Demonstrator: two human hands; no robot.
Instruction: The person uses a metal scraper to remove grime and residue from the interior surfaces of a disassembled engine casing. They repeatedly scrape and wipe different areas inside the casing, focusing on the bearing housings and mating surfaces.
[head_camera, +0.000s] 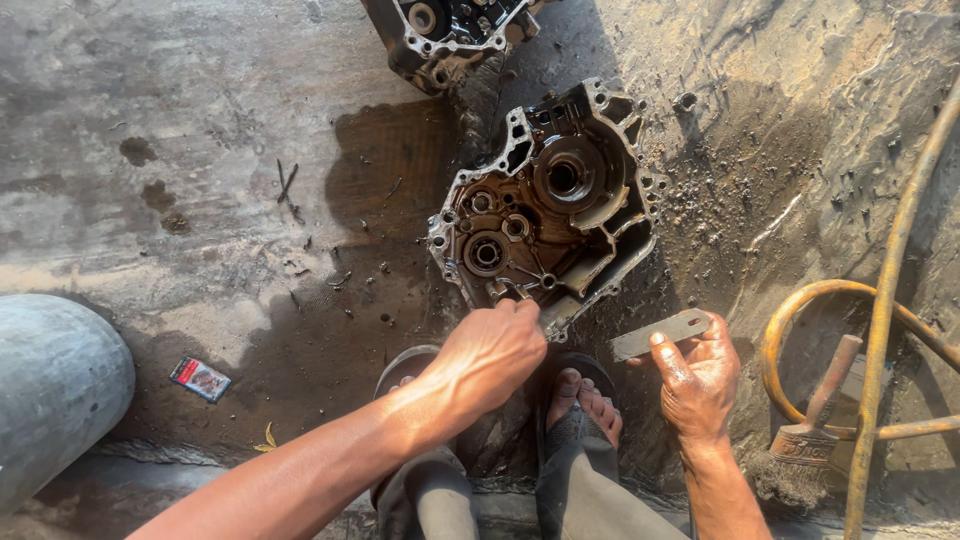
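Note:
An oily metal engine case half (548, 205) lies open side up on the wet concrete floor, showing bearings and bores. My left hand (490, 355) reaches to its near edge, fingers curled against the rim. My right hand (698, 378) is to the right of the case and holds a flat grey metal scraper blade (660, 335), its free end pointing left toward the case. My sandalled feet (580, 400) are just below the case.
A second engine case (450, 35) sits at the top edge. A yellow hose (880, 300) loops at the right, with a worn brush (815, 420) beside it. A grey rounded container (55, 385) is at the left, and a small red packet (200, 378) lies on the floor.

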